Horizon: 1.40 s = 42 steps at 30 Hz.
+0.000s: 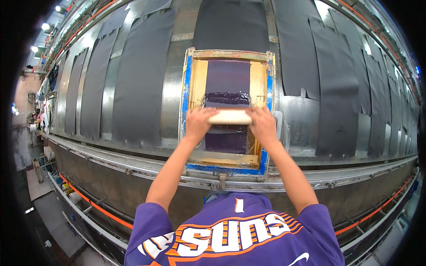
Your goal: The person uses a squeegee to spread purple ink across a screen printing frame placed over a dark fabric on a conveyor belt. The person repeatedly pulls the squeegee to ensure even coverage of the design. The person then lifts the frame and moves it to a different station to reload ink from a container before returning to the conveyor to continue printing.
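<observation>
My left hand and my right hand are both closed on the ends of a squeegee with a pale, rounded wooden handle. The squeegee lies crosswise over a printing screen, whose frame has blue tape along its sides and bottom. A glossy band of dark ink sits on the mesh just beyond the squeegee. The mesh shows a dark purple strip between yellowish side margins. The squeegee's blade is hidden under the handle.
Dark fabric pieces lie on the long metal table, with more dark pieces on the right. A metal rail runs along the near edge. An orange bar and hanging items stand at the left.
</observation>
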Each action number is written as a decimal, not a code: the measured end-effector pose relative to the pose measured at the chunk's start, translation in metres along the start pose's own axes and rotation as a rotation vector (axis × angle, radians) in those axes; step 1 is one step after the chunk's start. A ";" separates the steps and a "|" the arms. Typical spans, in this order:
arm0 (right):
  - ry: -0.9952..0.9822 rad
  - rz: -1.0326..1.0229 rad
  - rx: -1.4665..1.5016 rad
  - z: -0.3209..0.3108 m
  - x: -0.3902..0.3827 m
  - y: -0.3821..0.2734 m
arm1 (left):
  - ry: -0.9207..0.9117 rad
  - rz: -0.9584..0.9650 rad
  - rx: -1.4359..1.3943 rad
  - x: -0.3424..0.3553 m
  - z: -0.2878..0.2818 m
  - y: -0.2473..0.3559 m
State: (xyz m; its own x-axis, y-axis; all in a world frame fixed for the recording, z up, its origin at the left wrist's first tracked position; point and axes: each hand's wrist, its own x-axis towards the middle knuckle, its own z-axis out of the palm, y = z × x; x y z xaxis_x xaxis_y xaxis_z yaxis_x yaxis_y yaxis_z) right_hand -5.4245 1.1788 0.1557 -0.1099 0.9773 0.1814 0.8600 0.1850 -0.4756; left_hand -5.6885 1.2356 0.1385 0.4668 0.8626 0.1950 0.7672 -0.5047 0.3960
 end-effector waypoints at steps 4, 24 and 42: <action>0.030 0.017 0.074 0.015 0.039 0.024 | 0.040 -0.010 -0.051 0.050 0.015 -0.020; 0.155 0.754 0.755 0.029 -0.031 0.104 | -0.083 -0.071 -0.063 0.025 0.004 -0.003; 0.470 0.601 0.537 0.126 0.052 -0.118 | -0.074 -0.062 -0.012 -0.213 -0.124 -0.130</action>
State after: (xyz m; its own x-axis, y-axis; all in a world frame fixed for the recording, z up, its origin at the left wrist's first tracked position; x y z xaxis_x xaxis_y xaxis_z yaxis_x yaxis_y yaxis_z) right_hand -5.5946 1.2208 0.1128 0.5927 0.8039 0.0495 0.3488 -0.2008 -0.9154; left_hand -5.9426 1.1221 0.1566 0.4504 0.8869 0.1032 0.7904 -0.4497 0.4160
